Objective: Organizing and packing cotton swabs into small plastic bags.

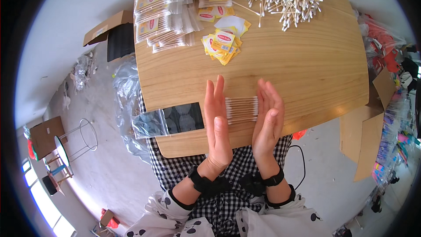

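Observation:
A flat row of several cotton swabs (242, 110) lies side by side on the wooden table near its front edge. My left hand (217, 127) stands on edge at the left ends of the row, fingers stretched out. Facing it, my right hand (266, 120) is upright at the right ends, its fingers also straight. The palms frame the swabs; whether they press on the tips I cannot tell. Beside my left hand lies a clear plastic bag with dark contents (182, 118). Beyond the hands is a small heap of yellow and white printed cards (224, 41).
Stacked clear packets of swabs (158, 13) fill the table's far left. A large loose heap of cotton swabs (285, 0) sits at the far right. Cardboard boxes (357, 127) stand right of the table, with clear plastic sheeting (127, 101) at its left edge.

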Demonstrator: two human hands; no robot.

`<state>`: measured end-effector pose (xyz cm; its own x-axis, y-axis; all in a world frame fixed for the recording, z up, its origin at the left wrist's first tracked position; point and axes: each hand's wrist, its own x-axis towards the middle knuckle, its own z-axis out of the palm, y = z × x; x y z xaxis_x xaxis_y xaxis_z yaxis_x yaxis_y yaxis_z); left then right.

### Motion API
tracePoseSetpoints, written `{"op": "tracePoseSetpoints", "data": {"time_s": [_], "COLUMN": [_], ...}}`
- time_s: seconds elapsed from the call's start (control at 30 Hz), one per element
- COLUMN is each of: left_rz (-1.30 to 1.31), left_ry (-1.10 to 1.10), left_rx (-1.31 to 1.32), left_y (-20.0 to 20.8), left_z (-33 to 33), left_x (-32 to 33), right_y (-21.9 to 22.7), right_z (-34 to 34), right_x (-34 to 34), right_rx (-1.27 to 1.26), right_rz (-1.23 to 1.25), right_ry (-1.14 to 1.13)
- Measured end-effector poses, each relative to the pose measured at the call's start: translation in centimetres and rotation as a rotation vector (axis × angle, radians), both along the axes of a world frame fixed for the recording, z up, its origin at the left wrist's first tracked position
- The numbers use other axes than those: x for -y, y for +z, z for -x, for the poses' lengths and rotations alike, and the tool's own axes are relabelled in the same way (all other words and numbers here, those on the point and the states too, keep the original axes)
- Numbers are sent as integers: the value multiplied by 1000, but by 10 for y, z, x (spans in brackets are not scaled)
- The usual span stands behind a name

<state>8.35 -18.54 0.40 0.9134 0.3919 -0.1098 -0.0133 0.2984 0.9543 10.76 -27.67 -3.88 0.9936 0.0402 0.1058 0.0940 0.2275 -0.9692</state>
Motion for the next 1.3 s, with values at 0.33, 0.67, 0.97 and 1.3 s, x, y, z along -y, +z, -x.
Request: {"op": "tracePoseSetpoints", "data": {"time_s": [0.33,0.67,0.97,1.3], "left_rz": [-335,-1495,-1564,-1254], "left_ry": [-42,-628,-604,-509], "left_rx": [62,-153,-119,-125], "left_y": [-20,-19,-27,-12], "left_z": [39,68,71,55], "left_x": [-22,0,3,-9], "right_y": [29,52,61,100], "right_z": [2,-42,-55,-23], "right_x": [21,24,15,127], "right_rx": [-82,667,782,213], "right_rz": [336,1170,1324,1492], "right_ry": [-95,431,627,322]}}
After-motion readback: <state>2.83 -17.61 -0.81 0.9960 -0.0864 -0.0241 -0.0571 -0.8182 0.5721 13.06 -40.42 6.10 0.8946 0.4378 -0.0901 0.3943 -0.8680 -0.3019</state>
